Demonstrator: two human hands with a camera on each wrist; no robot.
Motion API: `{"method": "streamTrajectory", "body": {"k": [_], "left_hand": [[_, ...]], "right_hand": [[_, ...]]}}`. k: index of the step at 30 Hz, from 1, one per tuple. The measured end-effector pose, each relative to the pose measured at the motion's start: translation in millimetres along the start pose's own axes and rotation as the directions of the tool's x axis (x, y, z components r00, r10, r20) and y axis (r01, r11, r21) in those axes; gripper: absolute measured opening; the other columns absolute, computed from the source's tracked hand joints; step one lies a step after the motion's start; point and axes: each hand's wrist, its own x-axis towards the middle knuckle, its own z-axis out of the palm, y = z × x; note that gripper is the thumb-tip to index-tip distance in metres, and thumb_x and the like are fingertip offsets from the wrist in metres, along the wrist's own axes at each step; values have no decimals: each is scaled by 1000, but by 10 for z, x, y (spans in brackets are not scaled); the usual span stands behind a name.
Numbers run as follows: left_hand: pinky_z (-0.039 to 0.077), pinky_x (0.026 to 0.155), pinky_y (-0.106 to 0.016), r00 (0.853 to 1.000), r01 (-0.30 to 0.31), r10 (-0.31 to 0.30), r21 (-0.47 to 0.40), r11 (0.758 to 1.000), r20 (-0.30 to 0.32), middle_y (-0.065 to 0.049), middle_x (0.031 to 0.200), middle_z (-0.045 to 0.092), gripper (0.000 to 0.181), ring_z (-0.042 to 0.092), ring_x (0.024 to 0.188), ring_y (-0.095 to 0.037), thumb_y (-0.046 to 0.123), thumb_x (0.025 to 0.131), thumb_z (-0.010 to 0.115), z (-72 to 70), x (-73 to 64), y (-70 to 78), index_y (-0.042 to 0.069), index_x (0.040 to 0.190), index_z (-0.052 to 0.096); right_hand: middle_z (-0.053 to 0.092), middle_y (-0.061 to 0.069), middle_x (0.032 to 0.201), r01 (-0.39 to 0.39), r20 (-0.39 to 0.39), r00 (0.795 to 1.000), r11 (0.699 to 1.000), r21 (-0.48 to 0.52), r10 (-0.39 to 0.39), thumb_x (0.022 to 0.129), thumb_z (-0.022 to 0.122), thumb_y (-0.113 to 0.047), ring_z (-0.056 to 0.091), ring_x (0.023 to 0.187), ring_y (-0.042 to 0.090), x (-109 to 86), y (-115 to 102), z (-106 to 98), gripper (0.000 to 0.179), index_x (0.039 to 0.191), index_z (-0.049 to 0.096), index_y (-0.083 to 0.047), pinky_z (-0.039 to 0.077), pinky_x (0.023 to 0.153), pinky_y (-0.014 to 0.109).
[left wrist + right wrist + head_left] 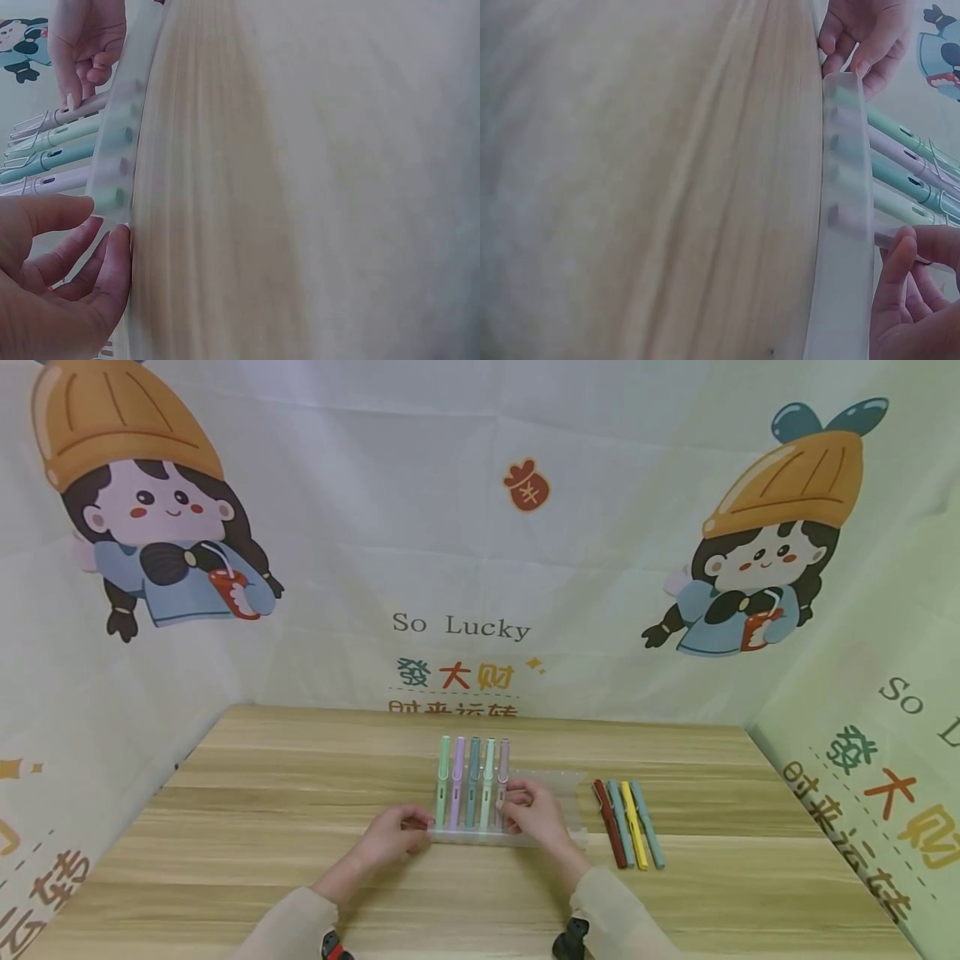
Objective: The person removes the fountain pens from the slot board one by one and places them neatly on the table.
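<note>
A translucent plastic pen tray (551,841) lies on the table with several pens standing side by side in its left part: a green pen (442,789), a lilac pen (457,789), a teal pen (472,789), a mint pen (488,789) and a mauve pen (504,760). The thumb and fingers of my right hand (536,812) pinch the mauve pen, whose lower end sits behind the tray's front lip (844,300). At the tray's left corner, my left hand (393,832) holds the end between thumb and fingers, beside the green pen.
Right of the tray lie a dark red pen (611,827), a blue pen (621,827), a yellow pen (634,827) and another blue pen (649,827). A printed cloth (450,527) hangs behind and beside the wooden table (300,760).
</note>
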Motion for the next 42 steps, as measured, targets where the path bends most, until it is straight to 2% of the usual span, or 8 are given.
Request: {"method": "streamTrajectory", "body": {"k": [10, 23, 28, 34, 42], "left_hand": [[47, 59, -31, 1000, -8, 8, 14, 1000, 12, -7, 81, 57, 17, 52, 71, -17, -1, 77, 60, -13, -3, 0, -7, 93, 57], [48, 60, -31, 1000, -7, 7, 13, 1000, 20, -7, 82, 57, 18, 53, 72, -17, 0, 78, 61, -11, -2, -19, -7, 94, 57], [48, 60, -31, 1000, -10, 10, 9, 1000, 17, -8, 82, 57, 18, 53, 73, -17, -1, 77, 60, -6, 5, -26, -8, 94, 57], [48, 60, -31, 1000, -12, 11, 9, 1000, 11, -8, 82, 57, 18, 53, 72, -17, -2, 77, 60, -2, 4, -21, -9, 94, 57], [48, 60, -31, 1000, 6, -6, 5, 1000, 7, -8, 82, 57, 18, 53, 72, -17, -1, 77, 61, -2, 0, -6, -8, 94, 57]], "right_hand": [[61, 19, 81, 19, -5, 1000, 999, 46, -19, 79, 57, 4, 53, 53, 14, -13, -30, 2, 25, 102, 51, 11, 48, 49, 27], [60, 17, 82, 27, -52, 998, 997, 77, -23, 80, 58, 3, 52, 53, 13, 33, -78, -49, 27, 105, 50, 10, 46, 49, 27], [60, 14, 85, 11, -72, 997, 998, 61, -7, 80, 60, 0, 53, 56, 14, 1, -141, -99, 29, 107, 51, 7, 47, 52, 28], [58, 14, 86, 41, -70, 997, 998, 52, -38, 80, 60, 0, 53, 57, 14, -34, -127, -187, 31, 109, 51, 8, 47, 52, 27], [57, 12, 80, 76, -111, 991, 997, 35, -71, 78, 61, 3, 54, 57, 14, -87, -64, -326, 29, 105, 53, 10, 47, 48, 26]]}}
